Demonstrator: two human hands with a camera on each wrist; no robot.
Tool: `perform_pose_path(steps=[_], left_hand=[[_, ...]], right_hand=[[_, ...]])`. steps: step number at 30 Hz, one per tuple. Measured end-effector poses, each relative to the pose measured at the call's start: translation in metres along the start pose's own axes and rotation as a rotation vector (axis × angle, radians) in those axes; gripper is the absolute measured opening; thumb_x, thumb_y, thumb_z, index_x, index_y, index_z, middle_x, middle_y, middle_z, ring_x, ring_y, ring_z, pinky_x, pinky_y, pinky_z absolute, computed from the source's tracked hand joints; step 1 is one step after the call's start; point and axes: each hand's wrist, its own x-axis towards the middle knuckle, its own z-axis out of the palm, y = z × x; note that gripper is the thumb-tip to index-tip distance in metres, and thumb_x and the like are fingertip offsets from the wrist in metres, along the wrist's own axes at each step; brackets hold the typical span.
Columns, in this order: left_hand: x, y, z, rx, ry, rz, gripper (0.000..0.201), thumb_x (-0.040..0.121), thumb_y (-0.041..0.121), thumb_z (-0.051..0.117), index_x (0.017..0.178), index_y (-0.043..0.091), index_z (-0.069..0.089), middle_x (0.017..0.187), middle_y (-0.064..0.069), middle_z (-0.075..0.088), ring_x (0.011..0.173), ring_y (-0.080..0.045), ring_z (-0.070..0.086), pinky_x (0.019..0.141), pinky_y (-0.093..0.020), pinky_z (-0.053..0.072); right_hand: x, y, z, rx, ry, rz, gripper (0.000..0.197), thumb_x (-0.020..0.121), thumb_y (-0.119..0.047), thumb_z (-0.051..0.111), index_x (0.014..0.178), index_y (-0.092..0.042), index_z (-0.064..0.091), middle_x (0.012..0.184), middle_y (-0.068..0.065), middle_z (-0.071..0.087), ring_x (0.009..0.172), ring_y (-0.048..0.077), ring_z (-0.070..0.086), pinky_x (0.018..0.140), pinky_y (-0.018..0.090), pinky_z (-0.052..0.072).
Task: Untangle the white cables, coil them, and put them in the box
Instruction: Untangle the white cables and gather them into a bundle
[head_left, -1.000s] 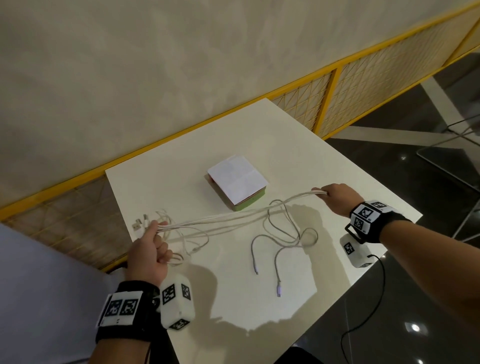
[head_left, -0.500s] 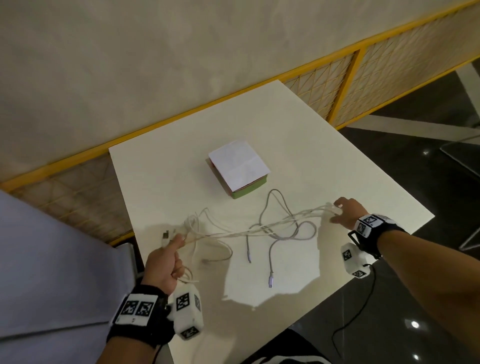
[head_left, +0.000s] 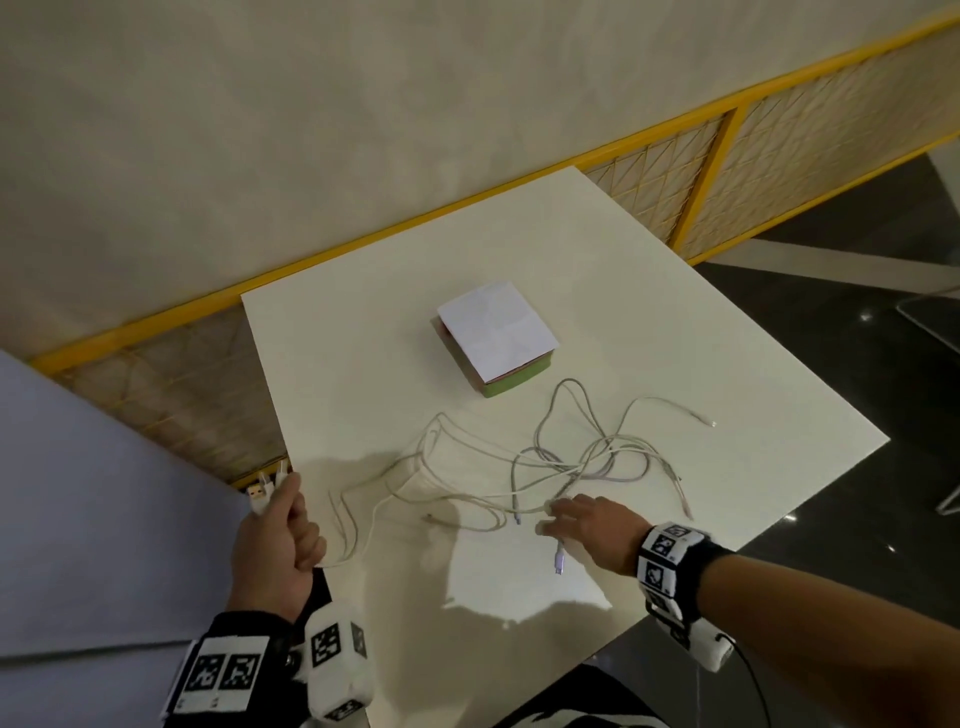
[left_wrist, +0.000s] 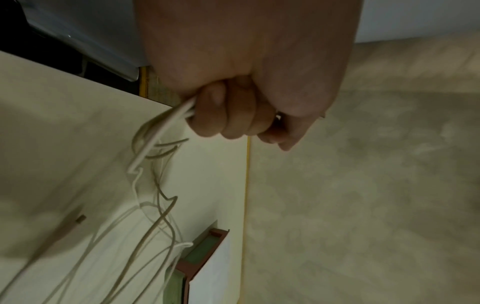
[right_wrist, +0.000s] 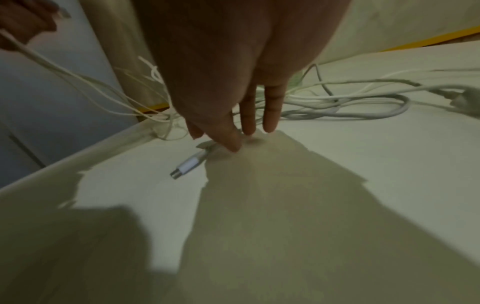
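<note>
Where fist closes, cables (left_wrist: 166, 123) hidden

the box (head_left: 497, 338) sits on the table (head_left: 675, 332) near its middle, toward the far edge. the cables (head_left: 571, 462) lie spread on the table between the box and the near edge. the left hand (head_left: 275, 540) is off the near left corner, the right hand (head_left: 587, 525) above the near edge, right of it.

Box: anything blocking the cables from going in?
Yes. A white sheet lies over the top of the box, covering its opening. The table between the cables and the box holds nothing visible.
</note>
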Motion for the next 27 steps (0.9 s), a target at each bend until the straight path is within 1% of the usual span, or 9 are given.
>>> perform_pose_path(steps=[1,3,5,6,10,15,21,24,27], left_hand=[[0.000,0.004,-0.001,-0.026,-0.010,-0.001,0.054,0.097,0.027,0.047,0.044,0.020,0.040,0.032,0.009,0.022,0.030,-0.007,0.007,0.043,-0.019,0.006],[0.002,0.011,-0.005,-0.068,-0.032,0.002,0.047,0.097,0.029,0.046,0.052,0.018,0.038,0.032,0.008,0.022,0.042,-0.014,0.003,0.042,-0.018,0.006],[0.004,0.017,-0.007,-0.093,-0.059,0.013,0.045,0.097,0.029,0.045,0.054,0.018,0.037,0.033,0.009,0.022,0.046,-0.016,0.003,0.042,-0.020,0.006],[0.004,0.020,-0.007,-0.103,-0.072,0.016,0.046,0.098,0.029,0.045,0.053,0.019,0.038,0.033,0.009,0.022,0.046,-0.016,0.003,0.042,-0.020,0.006],[0.001,0.029,0.002,-0.140,-0.150,0.017,0.053,0.098,0.027,0.043,0.045,0.022,0.040,0.034,0.009,0.022,0.045,-0.016,0.002,0.042,-0.021,0.007],[0.002,0.021,0.028,-0.151,-0.267,0.026,0.060,0.099,0.024,0.041,0.039,0.024,0.038,0.034,0.010,0.022,0.030,-0.007,0.009,0.037,-0.019,0.010],[-0.010,0.012,0.065,-0.020,-0.296,0.095,0.021,0.091,0.014,0.058,0.070,0.012,0.053,0.034,0.010,0.023,0.029,-0.005,0.017,0.037,-0.018,0.014],[-0.019,0.006,0.074,-0.002,-0.376,0.144,0.012,0.080,0.015,0.068,0.075,0.013,0.057,0.038,0.007,0.034,0.031,-0.006,0.021,0.039,-0.021,0.015],[-0.019,0.002,0.074,-0.062,-0.424,0.162,0.029,0.067,0.022,0.076,0.071,0.014,0.048,0.043,0.006,0.035,0.033,-0.007,0.022,0.041,-0.023,0.016]], right_hand=[[0.000,-0.004,-0.001,0.028,-0.026,-0.008,0.045,0.093,-0.012,0.040,0.136,-0.024,0.044,0.146,0.008,0.039,0.125,0.029,0.045,0.095,0.041,0.043],[0.000,-0.010,-0.010,0.027,-0.072,0.026,0.032,0.087,-0.032,0.050,0.117,-0.027,0.060,0.127,0.005,0.058,0.108,0.025,0.060,0.077,0.036,0.052],[0.000,-0.011,-0.011,0.051,-0.145,0.107,0.040,0.078,-0.058,0.037,0.084,-0.033,0.068,0.093,-0.007,0.069,0.078,0.012,0.068,0.052,0.023,0.051],[0.001,-0.014,-0.010,0.028,-0.126,0.140,0.045,0.080,-0.060,0.032,0.079,-0.031,0.067,0.088,-0.008,0.069,0.076,0.011,0.067,0.051,0.022,0.051],[0.000,-0.026,-0.044,0.444,-0.052,0.157,0.022,0.098,-0.033,0.034,0.100,-0.017,0.049,0.101,0.012,0.064,0.089,0.030,0.059,0.081,0.041,0.049],[0.023,-0.041,-0.125,1.057,0.343,0.298,0.014,0.097,-0.024,0.043,0.084,-0.027,0.044,0.070,-0.005,0.066,0.065,0.017,0.062,0.065,0.027,0.049],[0.059,-0.072,-0.183,1.435,0.554,0.306,0.013,0.095,-0.017,0.048,0.084,-0.011,0.048,0.075,0.009,0.069,0.050,0.021,0.060,0.046,0.016,0.041],[0.068,-0.089,-0.191,1.533,0.595,0.274,0.015,0.095,-0.017,0.050,0.080,-0.012,0.047,0.071,0.007,0.066,0.046,0.023,0.056,0.044,0.025,0.045],[0.075,-0.101,-0.189,1.553,0.583,0.305,0.018,0.093,-0.015,0.052,0.076,-0.012,0.048,0.070,0.008,0.058,0.052,0.021,0.056,0.047,0.034,0.053]])
